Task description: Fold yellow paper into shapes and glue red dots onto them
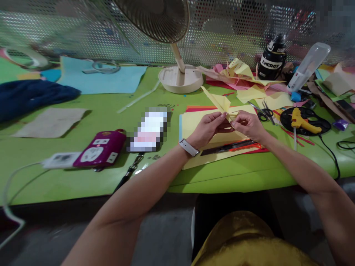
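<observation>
My left hand [208,127] and my right hand [247,125] meet over the green table [111,111], both pinching a folded piece of pale yellow paper [219,101] whose pointed flap sticks up and to the left. A white watch sits on my left wrist. Under my hands lie flat yellow sheets [194,122] over red and orange sheets, and a dark ruler [229,147] lies just below my hands.
A desk fan [177,70] stands behind. Scissors [263,112], a yellow glue gun [302,123] on a black disc, a black bottle [273,59], a glue bottle [307,68] and paper scraps lie right. A purple power strip [101,149] and a phone lie left.
</observation>
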The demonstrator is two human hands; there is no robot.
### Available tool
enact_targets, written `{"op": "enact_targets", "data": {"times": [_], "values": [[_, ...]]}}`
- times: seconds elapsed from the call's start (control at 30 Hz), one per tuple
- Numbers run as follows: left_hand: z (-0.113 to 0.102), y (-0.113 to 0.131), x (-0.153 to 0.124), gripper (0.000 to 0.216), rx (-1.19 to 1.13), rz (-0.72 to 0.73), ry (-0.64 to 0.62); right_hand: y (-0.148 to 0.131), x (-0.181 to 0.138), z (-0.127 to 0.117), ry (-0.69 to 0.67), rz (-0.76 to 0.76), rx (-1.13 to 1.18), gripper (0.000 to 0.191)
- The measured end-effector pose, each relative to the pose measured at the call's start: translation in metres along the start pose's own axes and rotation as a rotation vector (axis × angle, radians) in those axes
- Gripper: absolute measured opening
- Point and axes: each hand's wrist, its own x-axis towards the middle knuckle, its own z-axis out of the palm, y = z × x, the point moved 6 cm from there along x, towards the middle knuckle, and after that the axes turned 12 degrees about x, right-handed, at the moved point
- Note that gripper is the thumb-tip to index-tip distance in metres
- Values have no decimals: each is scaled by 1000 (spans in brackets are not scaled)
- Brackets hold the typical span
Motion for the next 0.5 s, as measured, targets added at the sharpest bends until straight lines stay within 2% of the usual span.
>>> {"op": "enact_targets", "data": {"times": [0.5], "values": [[1, 1, -3, 40, 17, 31, 3, 1, 1, -1, 2, 23, -27, 22]]}}
